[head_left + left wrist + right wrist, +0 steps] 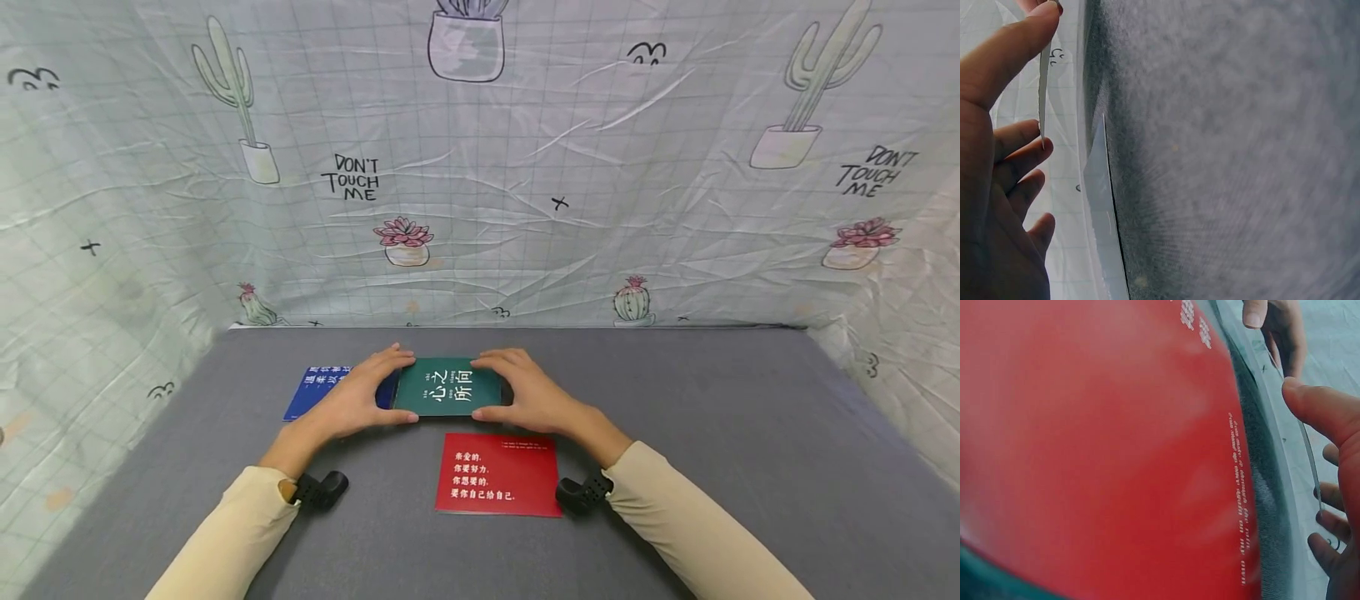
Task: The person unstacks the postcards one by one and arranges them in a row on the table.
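Note:
Both hands hold a thin dark green booklet [447, 387] with white Chinese characters, turned sideways. My left hand [348, 402] pinches its left end, thumb at the near edge and fingers at the far edge. At the right end, my right hand [534, 393] grips it the same way. In the left wrist view the green booklet [1043, 103] appears edge-on, raised above the table. A blue booklet [306, 392] lies flat, partly hidden under the left hand. Nearer the body lies a red booklet [498, 475] with white lettering; its cover fills much of the right wrist view.
The grey tabletop [697, 433] stretches out on both sides. A pale cloth [510, 250] printed with cacti hangs along the back and sides. Black straps with small devices [324, 490] sit on both wrists.

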`<control>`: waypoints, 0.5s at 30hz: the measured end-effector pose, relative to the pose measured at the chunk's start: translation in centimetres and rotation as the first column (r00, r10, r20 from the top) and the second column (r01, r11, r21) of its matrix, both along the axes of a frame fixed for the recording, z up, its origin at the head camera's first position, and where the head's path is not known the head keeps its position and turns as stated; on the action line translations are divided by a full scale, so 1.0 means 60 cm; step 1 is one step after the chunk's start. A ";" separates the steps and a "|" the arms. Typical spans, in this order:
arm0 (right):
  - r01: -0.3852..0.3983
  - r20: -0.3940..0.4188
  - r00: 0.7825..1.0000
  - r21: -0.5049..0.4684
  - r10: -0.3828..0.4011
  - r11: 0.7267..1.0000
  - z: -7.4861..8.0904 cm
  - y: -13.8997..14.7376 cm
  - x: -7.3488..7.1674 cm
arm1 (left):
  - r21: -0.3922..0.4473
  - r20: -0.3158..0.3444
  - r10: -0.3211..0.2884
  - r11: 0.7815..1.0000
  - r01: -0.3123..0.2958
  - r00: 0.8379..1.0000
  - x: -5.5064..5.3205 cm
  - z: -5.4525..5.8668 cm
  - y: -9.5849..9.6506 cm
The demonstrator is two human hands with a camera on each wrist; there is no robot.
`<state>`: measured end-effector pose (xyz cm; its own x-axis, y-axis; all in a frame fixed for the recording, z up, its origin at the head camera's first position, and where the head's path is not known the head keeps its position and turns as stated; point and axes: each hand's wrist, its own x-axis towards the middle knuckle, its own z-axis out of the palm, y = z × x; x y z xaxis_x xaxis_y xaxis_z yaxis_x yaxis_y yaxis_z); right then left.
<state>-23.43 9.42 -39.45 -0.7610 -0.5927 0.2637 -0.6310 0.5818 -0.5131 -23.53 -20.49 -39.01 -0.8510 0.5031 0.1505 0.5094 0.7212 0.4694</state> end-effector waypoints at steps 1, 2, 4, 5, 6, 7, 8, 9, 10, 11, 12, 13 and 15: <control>-0.001 0.003 1.000 0.001 0.001 1.000 -0.002 0.000 -0.001 | -0.009 -0.004 -0.002 1.000 0.002 1.000 -0.002 -0.001 0.000; -0.003 0.007 1.000 -0.003 0.003 1.000 -0.004 0.000 -0.002 | -0.017 -0.008 -0.005 1.000 0.005 1.000 -0.003 -0.002 0.000; -0.002 0.012 1.000 0.000 0.002 1.000 -0.007 0.000 -0.004 | -0.026 -0.009 -0.007 1.000 0.007 1.000 -0.006 -0.003 0.001; -0.001 0.015 1.000 0.000 0.001 1.000 -0.008 -0.001 -0.005 | -0.030 -0.008 -0.008 1.000 0.008 1.000 -0.007 -0.004 0.001; 0.000 0.017 1.000 0.005 0.000 1.000 -0.010 -0.001 -0.006 | -0.038 -0.009 -0.010 0.999 0.009 1.000 -0.009 -0.005 0.000; 0.001 0.021 1.000 0.010 -0.001 1.000 -0.010 -0.002 -0.007 | -0.043 -0.009 -0.013 0.999 0.012 1.000 -0.010 -0.005 0.000; 0.001 0.025 1.000 0.013 -0.001 1.000 -0.011 -0.002 -0.008 | -0.051 -0.010 -0.018 0.999 0.017 1.000 -0.011 -0.006 0.000; -0.001 0.029 1.000 0.018 0.000 1.000 -0.011 -0.003 -0.008 | -0.056 -0.009 -0.021 0.998 0.020 1.000 -0.012 -0.007 -0.001; -0.003 0.035 0.999 0.021 0.002 1.000 -0.011 -0.003 -0.009 | -0.062 -0.010 -0.024 0.998 0.024 1.000 -0.012 -0.007 -0.001; -0.005 0.041 0.999 0.023 0.004 1.000 -0.011 -0.004 -0.009 | -0.068 -0.012 -0.027 0.997 0.026 1.000 -0.013 -0.008 -0.002; -0.008 0.047 0.999 0.025 0.006 1.000 -0.011 -0.005 -0.010 | -0.077 -0.017 -0.031 0.997 0.030 0.999 -0.014 -0.008 -0.002; -0.009 0.053 0.999 0.028 0.008 1.000 -0.011 -0.005 -0.011 | -0.084 -0.021 -0.034 0.996 0.032 0.999 -0.014 -0.008 -0.002; -0.011 0.060 0.998 0.038 0.009 0.999 -0.012 -0.006 -0.013 | -0.103 -0.028 -0.038 0.994 0.035 0.999 -0.015 -0.008 -0.002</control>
